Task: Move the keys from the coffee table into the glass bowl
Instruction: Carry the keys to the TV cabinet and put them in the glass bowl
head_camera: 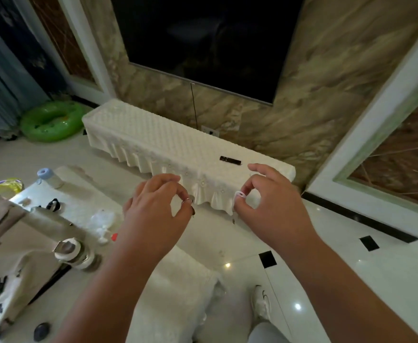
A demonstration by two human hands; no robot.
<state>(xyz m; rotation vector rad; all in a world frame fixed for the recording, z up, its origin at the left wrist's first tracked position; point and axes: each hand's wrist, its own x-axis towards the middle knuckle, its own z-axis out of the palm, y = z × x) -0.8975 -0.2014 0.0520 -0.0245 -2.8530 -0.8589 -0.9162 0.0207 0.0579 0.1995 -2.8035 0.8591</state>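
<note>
My left hand (153, 214) is raised over the coffee table's right edge and pinches a metal key ring (187, 200); a small dark key (193, 212) hangs below it. My right hand (269, 206) is held level with it, further right over the floor, and pinches a white ring (240, 194) with a thin key (233, 220) dangling under it. A clear glass vessel (101, 218), apparently the bowl, stands on the white-covered coffee table (79, 211) just left of my left hand. Its inside is too faint to read.
On the table lie a blue-capped bottle (45, 175), a black-and-white item (53, 205), tape rolls (72, 251), beige cloth (9, 219) and a dark round object (41, 331). Beyond stands a covered TV bench (153, 139) with a remote (230, 160). A green swim ring (51, 120) lies far left.
</note>
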